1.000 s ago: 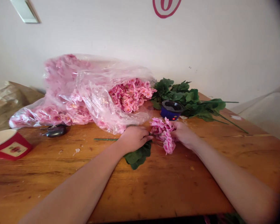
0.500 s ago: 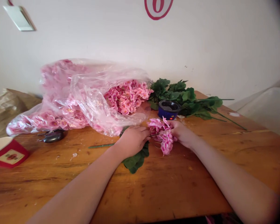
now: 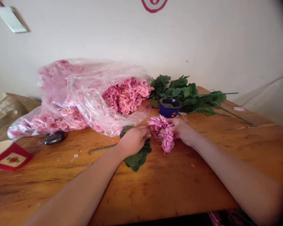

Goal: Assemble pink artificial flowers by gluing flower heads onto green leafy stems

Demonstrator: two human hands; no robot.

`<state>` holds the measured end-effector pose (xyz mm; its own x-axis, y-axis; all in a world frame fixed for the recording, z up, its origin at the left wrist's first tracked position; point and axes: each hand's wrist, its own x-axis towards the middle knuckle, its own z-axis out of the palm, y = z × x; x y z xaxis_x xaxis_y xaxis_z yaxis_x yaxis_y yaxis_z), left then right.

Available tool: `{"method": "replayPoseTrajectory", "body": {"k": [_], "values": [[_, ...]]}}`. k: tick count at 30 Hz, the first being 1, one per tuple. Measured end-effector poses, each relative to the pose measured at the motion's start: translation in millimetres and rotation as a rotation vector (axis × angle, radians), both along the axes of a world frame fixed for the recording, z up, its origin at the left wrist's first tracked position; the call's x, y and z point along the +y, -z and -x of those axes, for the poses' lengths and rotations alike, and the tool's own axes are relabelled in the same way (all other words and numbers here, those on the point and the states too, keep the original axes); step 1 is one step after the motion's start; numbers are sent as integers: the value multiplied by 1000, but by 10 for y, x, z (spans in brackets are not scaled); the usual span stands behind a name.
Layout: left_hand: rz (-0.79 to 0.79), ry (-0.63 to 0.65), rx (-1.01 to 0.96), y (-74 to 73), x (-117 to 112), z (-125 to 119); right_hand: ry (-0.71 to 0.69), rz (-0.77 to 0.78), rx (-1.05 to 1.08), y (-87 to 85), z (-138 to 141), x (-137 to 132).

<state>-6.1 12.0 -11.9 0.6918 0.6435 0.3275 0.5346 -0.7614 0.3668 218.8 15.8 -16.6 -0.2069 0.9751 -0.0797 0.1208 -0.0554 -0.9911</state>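
My left hand (image 3: 135, 139) is closed around a green artificial leaf stem (image 3: 137, 159); its leaves show below my fingers and its bare stalk sticks out to the left. Just right of it, my right hand (image 3: 180, 130) grips a pink artificial flower cluster (image 3: 165, 133) from its right side, the fingertips partly behind the petals. The cluster's left edge meets the fingers of my left hand, and the join between flower and stem is hidden. Behind my right hand stands a small dark blue pot (image 3: 170, 107) with a lit red light and dark contents.
A clear plastic bag (image 3: 89, 103) full of pink flowers (image 3: 128, 95) lies at the back left. Green leaf stems (image 3: 188, 94) are piled behind the pot. At left are a black rounded object (image 3: 53, 138) and a red paper cup (image 3: 11, 157) on the wooden table (image 3: 169, 191).
Both hands keep hold of the flower cluster and leaf stem in nearly the same place. The view has shifted slightly; the right hand sits a little closer around the petals.
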Motion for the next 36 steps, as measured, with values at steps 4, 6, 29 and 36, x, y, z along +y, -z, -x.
{"method": "replayPoseTrajectory", "body": {"k": [4,6,29,36], "values": [[0,-12,-14,-2,10,9,-48,42,99,-63,46,-29],[-9,1,-7,-18,9,16,-23,41,122,-80,49,-29],[16,-55,0,-2,-24,-80,-39,-63,20,21,181,-55],[22,-76,10,-2,-22,-79,-56,-58,21,19,130,-47]]}}
